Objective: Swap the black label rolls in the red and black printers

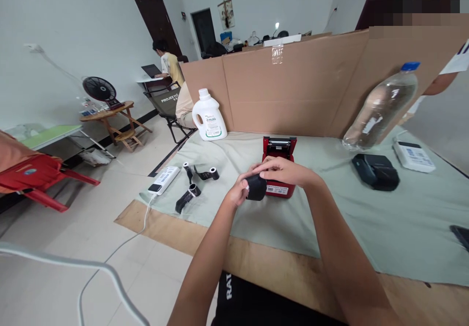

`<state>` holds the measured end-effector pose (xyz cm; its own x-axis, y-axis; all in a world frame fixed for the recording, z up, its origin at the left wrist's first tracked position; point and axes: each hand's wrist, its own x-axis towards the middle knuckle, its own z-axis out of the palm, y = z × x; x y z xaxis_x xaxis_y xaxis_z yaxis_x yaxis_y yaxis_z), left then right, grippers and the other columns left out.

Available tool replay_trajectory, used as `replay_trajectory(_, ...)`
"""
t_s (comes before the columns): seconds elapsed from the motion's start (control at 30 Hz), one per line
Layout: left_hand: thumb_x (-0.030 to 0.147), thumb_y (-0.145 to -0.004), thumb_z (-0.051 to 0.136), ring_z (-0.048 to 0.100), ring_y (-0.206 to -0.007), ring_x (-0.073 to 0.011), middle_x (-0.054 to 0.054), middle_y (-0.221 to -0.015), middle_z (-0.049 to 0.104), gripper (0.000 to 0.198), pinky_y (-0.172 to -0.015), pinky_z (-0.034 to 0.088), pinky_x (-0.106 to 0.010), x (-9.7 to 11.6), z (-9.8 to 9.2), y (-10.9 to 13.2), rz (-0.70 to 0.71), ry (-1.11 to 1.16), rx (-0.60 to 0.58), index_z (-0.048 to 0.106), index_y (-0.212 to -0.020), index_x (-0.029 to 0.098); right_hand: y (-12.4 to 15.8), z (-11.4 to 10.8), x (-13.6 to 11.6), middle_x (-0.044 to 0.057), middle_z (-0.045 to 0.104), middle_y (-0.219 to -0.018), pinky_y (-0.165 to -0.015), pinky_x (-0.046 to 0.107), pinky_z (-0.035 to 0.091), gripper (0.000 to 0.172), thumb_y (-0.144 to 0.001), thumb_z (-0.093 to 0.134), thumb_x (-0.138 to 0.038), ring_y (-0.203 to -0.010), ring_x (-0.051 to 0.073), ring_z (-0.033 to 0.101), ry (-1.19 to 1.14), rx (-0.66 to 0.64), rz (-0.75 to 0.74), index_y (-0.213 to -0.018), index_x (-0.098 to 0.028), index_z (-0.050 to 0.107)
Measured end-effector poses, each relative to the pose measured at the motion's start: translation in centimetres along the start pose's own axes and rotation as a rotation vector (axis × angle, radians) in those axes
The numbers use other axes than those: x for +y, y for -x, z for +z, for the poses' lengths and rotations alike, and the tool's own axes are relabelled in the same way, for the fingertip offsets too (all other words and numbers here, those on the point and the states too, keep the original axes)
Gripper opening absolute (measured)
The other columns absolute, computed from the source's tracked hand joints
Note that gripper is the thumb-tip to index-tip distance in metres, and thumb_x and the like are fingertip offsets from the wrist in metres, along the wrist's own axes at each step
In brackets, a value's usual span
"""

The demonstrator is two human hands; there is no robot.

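Observation:
A black roll (pixel 257 189) is between my two hands, tilted above the near side of the table. My left hand (pixel 240 190) is closed round its left side. My right hand (pixel 284 169) reaches across from the right, its fingers bent over the top of the roll and gripping its edge. Just behind my hands stands a red label printer (pixel 289 190) with its lid raised; my right hand hides part of its inside. To the left lie several small black rolls (pixel 194 189) with white cores, some with loose black strips.
A power strip (pixel 163 180) with a white cord lies at the left edge. A white detergent bottle (pixel 210 120) and a tilted clear bottle (pixel 384 108) stand before the cardboard screen (pixel 293 91). At right are a black device (pixel 375 172) and a white box (pixel 414 156). People are beyond.

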<state>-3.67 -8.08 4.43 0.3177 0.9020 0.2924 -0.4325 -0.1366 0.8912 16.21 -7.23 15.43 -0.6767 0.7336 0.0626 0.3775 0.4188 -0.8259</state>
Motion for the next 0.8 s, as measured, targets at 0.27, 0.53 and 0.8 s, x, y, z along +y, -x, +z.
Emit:
replay_trajectory(0.27, 0.083, -0.057, 0.073, 0.064, -0.113, -0.0323, -0.012, -0.111, 0.071, 0.075, -0.095, 0.052, -0.043, 0.4, 0.5, 0.1, -0.086, -0.043, 0.018, 0.077, -0.094, 0.018, 0.2, 0.3, -1.4, 0.004, 0.069, -0.105, -0.084, 0.031, 0.047, 0.024, -0.082, 0.066, -0.029, -0.097, 0.022, 0.061, 0.101, -0.044, -0.003, -0.102, -0.024, 0.078)
replay_trajectory(0.53, 0.055, -0.070, 0.083, 0.062, -0.074, -0.0139, 0.000, -0.077, 0.068, 0.050, -0.073, 0.048, -0.026, 0.3, 1.2, -0.4, 0.004, -0.230, 0.125, 0.067, -0.100, 0.017, 1.3, -2.7, 1.4, 0.005, 0.070, -0.089, -0.070, 0.029, 0.045, 0.020, -0.085, 0.060, -0.032, -0.078, 0.019, 0.062, 0.123, 0.314, 0.192, -0.093, -0.018, 0.070)
replay_trajectory(0.8, 0.046, -0.079, 0.076, 0.053, -0.058, -0.0097, 0.005, -0.063, 0.064, 0.055, -0.061, 0.042, -0.022, -0.5, 2.3, -0.1, 0.001, -0.416, 0.177, 0.057, -0.122, 0.018, -0.1, -2.7, 4.9, 0.008, 0.073, -0.102, -0.074, 0.028, 0.044, 0.018, -0.090, 0.057, -0.022, -0.087, 0.020, 0.065, 0.403, 0.372, 0.402, -0.099, -0.015, 0.071)
